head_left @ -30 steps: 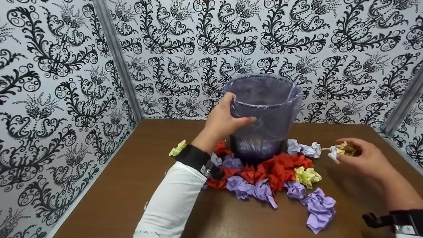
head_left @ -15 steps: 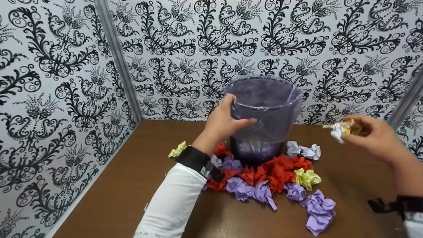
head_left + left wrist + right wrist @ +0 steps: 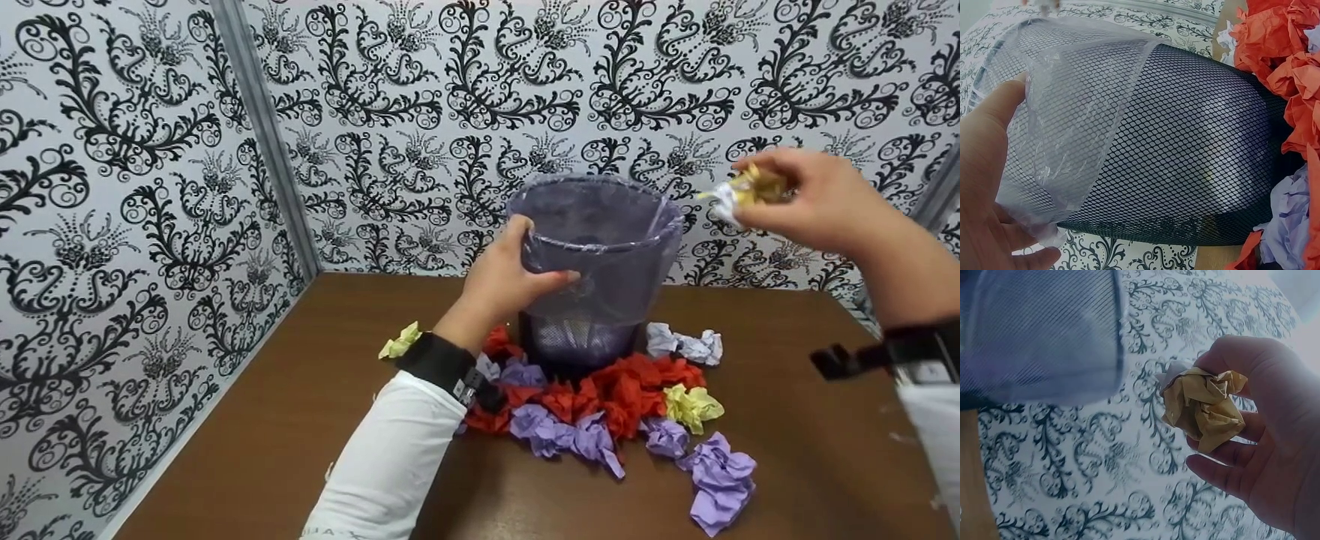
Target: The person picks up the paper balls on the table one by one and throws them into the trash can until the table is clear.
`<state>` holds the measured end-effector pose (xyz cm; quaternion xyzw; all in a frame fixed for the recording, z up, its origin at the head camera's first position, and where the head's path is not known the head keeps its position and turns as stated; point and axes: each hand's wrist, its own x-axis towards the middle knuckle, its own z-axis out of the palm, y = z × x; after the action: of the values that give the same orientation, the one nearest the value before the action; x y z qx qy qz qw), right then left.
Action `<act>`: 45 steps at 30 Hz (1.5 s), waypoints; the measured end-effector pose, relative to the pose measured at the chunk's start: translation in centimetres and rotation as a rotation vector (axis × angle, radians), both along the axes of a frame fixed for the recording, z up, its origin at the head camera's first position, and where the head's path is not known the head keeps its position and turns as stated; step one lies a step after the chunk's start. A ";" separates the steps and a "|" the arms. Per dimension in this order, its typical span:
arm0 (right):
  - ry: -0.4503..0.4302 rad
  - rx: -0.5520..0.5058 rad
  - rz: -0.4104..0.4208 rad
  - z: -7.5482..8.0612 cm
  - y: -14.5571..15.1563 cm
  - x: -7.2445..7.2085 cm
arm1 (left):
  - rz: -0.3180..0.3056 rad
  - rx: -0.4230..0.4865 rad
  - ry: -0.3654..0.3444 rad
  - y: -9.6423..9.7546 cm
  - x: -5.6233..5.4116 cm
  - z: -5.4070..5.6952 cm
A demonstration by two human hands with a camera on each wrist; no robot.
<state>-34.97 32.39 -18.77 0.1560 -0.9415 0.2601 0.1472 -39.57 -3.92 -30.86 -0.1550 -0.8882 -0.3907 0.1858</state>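
A mesh wastebasket lined with a clear plastic bag stands on the brown table. My left hand grips its rim at the left, thumb lying across the bag on the near side. In the left wrist view the bag is folded down over the upper mesh. My right hand is raised to the right of the rim, pinching crumpled paper, yellow with a white piece against it. Light patches show through the mesh low in the basket.
Crumpled paper balls lie round the basket's foot: red, purple, pale yellow and whitish. Another yellow ball lies by the left wrist. A patterned wall stands behind the table.
My right hand has risen from table level, carrying the yellow and white crumpled paper up and slightly left toward the rim's height. The left hand and basket have stayed in place.
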 end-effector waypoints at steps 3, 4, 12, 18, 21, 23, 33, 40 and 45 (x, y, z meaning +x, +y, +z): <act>-0.003 0.030 0.016 1.6 -2.1 -1.0 | -0.001 0.003 -0.003 -0.1 0.0 0.0; -0.002 0.039 0.024 2.1 -2.8 -1.3 | 0.000 0.005 -0.003 -0.1 0.0 0.0; -0.014 0.054 0.080 4.4 -8.7 -3.4 | -0.002 0.010 0.003 -0.2 0.0 0.2; -0.051 0.070 0.114 4.3 -12.2 -4.8 | 0.004 -0.008 0.015 -0.2 0.1 0.3; -0.069 0.117 0.118 3.8 -13.5 -5.6 | 0.002 -0.001 0.004 -0.2 0.2 0.2; -0.092 0.146 0.118 3.3 -14.2 -6.0 | -0.002 0.008 -0.003 -0.2 0.2 0.1; -0.193 0.226 0.151 0.2 -16.0 -7.5 | -0.018 0.039 -0.025 -0.2 0.2 0.0; -0.168 0.284 0.183 -0.8 -16.0 -8.0 | -0.011 0.004 0.026 -0.1 0.1 0.0; -0.164 0.284 0.200 0.0 -15.5 -7.3 | 0.003 -0.014 0.027 -0.1 0.0 0.0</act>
<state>-42.30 16.91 -18.82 0.2461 -0.9574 0.1498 0.0199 -39.61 -4.06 -30.86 -0.1600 -0.8886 -0.3820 0.1974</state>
